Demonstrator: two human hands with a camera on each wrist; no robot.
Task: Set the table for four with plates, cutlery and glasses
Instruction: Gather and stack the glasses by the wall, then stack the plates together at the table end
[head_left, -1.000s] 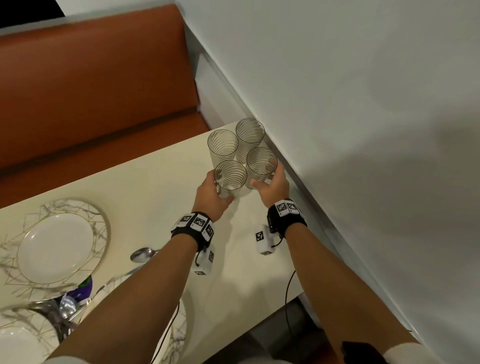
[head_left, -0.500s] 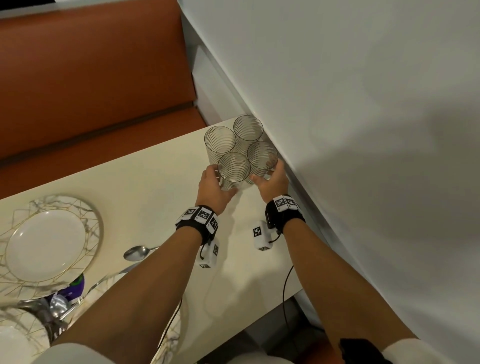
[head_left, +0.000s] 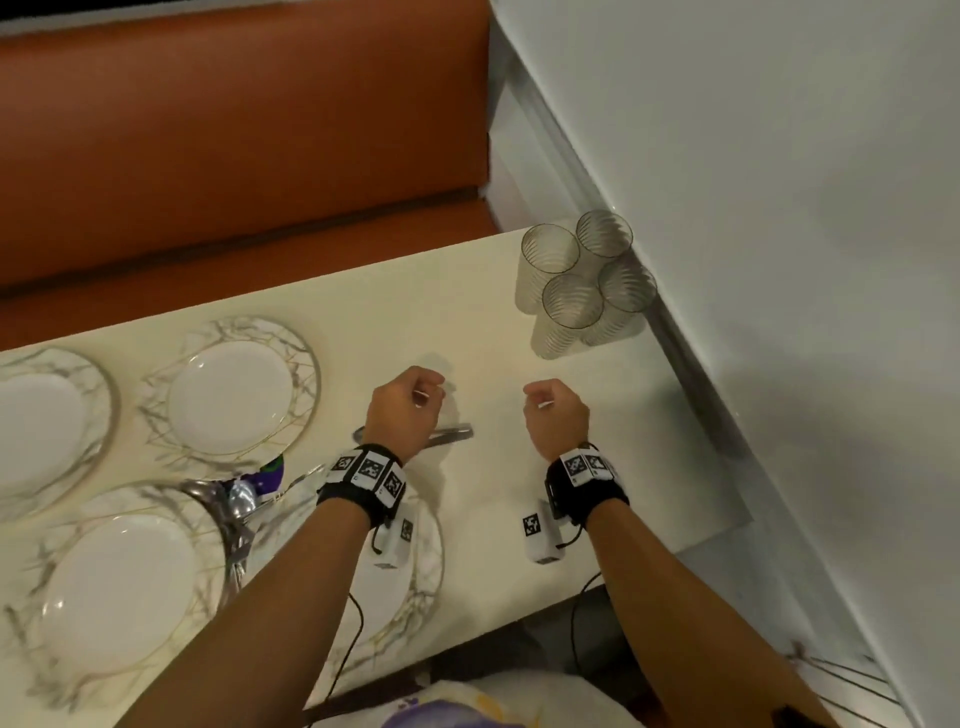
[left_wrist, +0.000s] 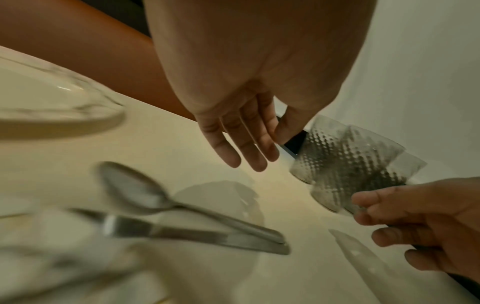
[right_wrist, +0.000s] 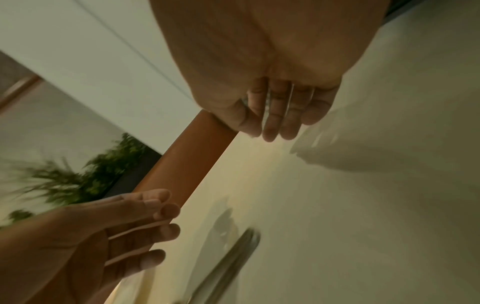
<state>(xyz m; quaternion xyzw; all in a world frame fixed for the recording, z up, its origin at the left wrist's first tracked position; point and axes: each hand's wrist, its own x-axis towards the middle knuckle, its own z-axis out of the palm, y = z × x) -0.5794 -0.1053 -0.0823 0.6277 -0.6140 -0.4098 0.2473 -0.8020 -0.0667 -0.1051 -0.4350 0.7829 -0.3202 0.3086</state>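
Four glasses (head_left: 582, 283) stand bunched at the surface's (head_left: 483, 322) far right corner. Both hands, left hand (head_left: 402, 413) and right hand (head_left: 556, 413), hang nearby, each grip loose and holding nothing.

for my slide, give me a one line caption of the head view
Both empty hands, left hand and right hand, hover before four clustered glasses.

Orange bench (head_left: 234, 130), cream table (head_left: 467, 322), white gold-veined plates (head_left: 228, 395), ribbed clear glasses (head_left: 576, 291)

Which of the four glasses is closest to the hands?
The front glass of the cluster in the table's corner. It stands on the side toward both hands; the other three sit behind or beside it, nearer the wall.
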